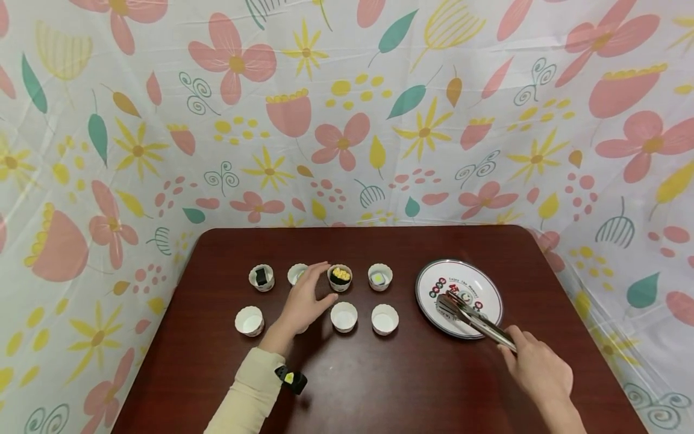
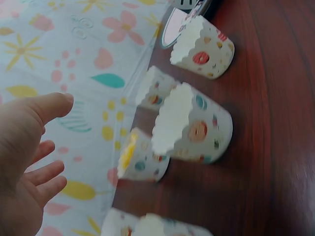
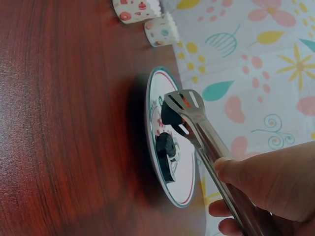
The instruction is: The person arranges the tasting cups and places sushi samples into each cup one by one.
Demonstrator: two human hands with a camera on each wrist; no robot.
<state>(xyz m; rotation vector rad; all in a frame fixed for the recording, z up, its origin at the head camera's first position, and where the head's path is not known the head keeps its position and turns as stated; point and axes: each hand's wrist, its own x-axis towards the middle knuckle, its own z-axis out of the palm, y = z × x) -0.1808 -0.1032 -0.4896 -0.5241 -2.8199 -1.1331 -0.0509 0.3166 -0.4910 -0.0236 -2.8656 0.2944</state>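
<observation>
My right hand [image 1: 542, 367] grips metal tongs [image 1: 485, 328] over the round white plate [image 1: 428, 283]. In the right wrist view, a black-wrapped sushi piece [image 3: 170, 115] with a bit of orange lies between the slotted tong heads. Another dark sushi-like piece [image 3: 165, 157] is on the plate. My left hand [image 1: 303, 304] hovers over the paper cups, thumb and fingers spread with nothing between them. Nearest its fingertips is a cup with a yellow-topped black sushi piece [image 1: 340, 275]. The hand partly covers the back-row cup [image 1: 295, 274] and almost hides a front-row one.
The back row also has a cup with a black piece [image 1: 261, 277] and a cup with a white-and-green piece [image 1: 380, 277]. White front-row cups [image 1: 249, 321] stand closer, including one in the middle [image 1: 344, 317] and one at right [image 1: 385, 319]. A floral cloth [image 1: 341, 138] hangs behind the table.
</observation>
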